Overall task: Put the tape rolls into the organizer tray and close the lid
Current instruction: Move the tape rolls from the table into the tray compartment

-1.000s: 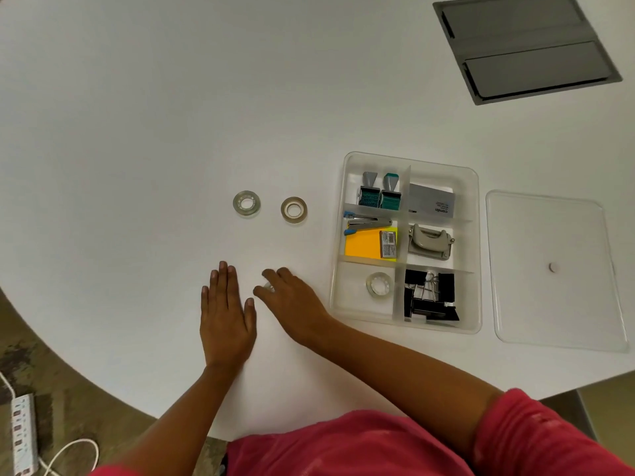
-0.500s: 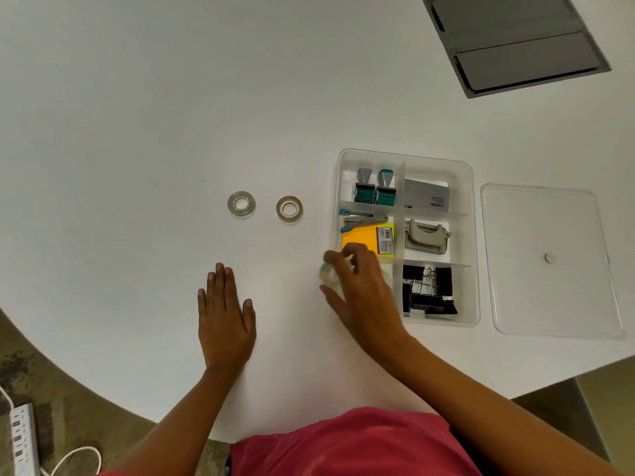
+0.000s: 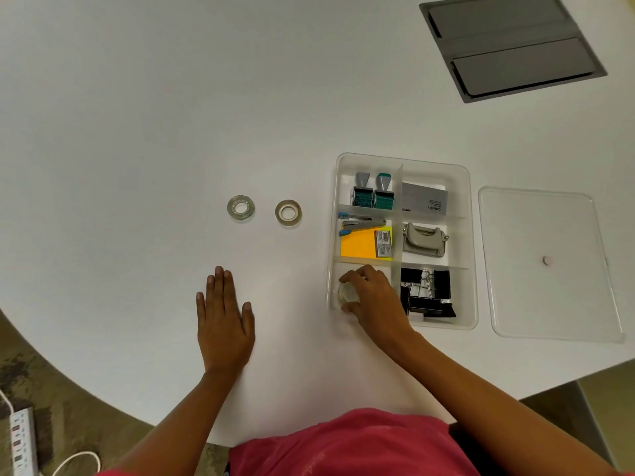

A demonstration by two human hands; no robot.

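A clear organizer tray with several compartments sits on the white table. My right hand is over its near-left compartment, fingers curled around a clear tape roll. Whatever else lies in that compartment is hidden under my hand. Two more tape rolls lie on the table left of the tray: a clear one and a tan-cored one. My left hand lies flat on the table, palm down, holding nothing. The clear lid lies flat to the right of the tray.
The tray's other compartments hold stamps, a stapler and orange notes, a grey box, a hole punch and black binder clips. A grey hatch is set into the table at the far right. The table's curved edge runs near me.
My right hand picked up a tape roll from beside my left hand and carried it right, into the tray's near-left compartment. My left hand stayed flat.
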